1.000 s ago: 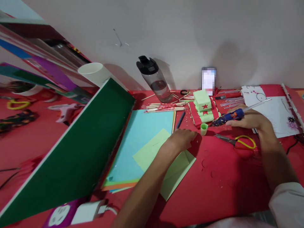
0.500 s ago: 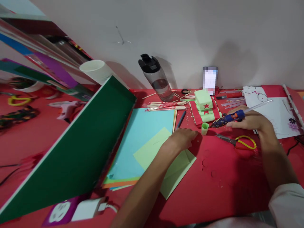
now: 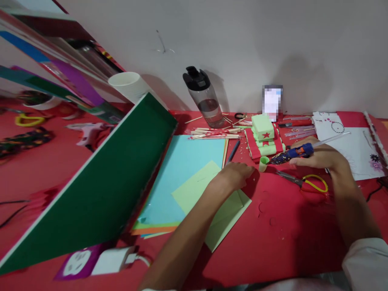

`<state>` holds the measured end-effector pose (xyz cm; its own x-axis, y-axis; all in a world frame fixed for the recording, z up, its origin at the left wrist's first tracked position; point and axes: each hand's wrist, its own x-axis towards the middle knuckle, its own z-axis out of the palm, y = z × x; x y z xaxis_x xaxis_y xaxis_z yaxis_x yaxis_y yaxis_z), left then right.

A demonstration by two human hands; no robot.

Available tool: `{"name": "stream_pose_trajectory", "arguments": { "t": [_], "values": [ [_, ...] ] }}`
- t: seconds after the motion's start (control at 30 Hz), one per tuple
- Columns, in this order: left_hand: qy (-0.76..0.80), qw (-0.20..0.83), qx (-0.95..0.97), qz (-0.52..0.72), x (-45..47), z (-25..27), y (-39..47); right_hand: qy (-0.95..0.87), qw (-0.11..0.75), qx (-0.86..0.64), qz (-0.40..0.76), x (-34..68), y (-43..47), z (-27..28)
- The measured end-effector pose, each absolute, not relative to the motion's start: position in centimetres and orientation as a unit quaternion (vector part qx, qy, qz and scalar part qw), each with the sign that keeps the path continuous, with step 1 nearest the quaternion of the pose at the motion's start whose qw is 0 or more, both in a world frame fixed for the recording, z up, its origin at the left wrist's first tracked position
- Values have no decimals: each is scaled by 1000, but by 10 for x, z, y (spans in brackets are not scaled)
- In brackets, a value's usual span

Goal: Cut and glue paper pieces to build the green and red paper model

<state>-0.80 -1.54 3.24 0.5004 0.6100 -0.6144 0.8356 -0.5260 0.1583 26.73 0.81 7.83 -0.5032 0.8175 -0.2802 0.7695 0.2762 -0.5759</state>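
Nearest me on the red surface (image 3: 266, 250) I have a white charger (image 3: 111, 260) off to the left and a folded pale green sheet (image 3: 227, 226) partly covered by my left forearm. Past that is my left hand (image 3: 235, 177), low, fingers curled toward a little green paper cup (image 3: 263, 165); the fingertips end near it, apart from its side. Whether this grip has anything pinched in it I cannot tell: the back of the hand hides the palm.

Scissors (image 3: 298, 182) with a yellow handle loop lie just in front of my right hand (image 3: 323, 157). That grip is wrapped around a blue glue gun (image 3: 297, 152), with a clear glue stick jutting from its back end. I cannot see how hard the trigger is pressed. The nozzle points left at the cup's rim, touching or just beside it; I can't tell which.

I judge the step in hand to be gluing at the cup. The next move, as I read it, calls for a steady nozzle and left fingers bracing the cup without meeting the hot tip.

Just behind the cup sits a striped red-and-green piece (image 3: 266, 150) carrying a green block (image 3: 263, 127). Farther back I see thin sticks (image 3: 212, 133), a bottle (image 3: 210, 109) and a phone (image 3: 272, 103) by the wall (image 3: 242, 44).
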Motion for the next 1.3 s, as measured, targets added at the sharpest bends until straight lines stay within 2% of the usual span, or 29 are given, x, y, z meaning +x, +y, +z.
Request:
{"name": "stream_pose_trajectory", "arguments": {
  "t": [0.2,0.57,1.3],
  "values": [
    [425,223,840,-254,-9,32,-15,-797,54,-477,366,261,6,83],
    [428,231,844,-227,-11,30,-16,-797,55,-497,339,259,6,81],
    [433,239,833,-248,-7,38,-17,-794,72,-512,320,267,6,65]
  ]
}}
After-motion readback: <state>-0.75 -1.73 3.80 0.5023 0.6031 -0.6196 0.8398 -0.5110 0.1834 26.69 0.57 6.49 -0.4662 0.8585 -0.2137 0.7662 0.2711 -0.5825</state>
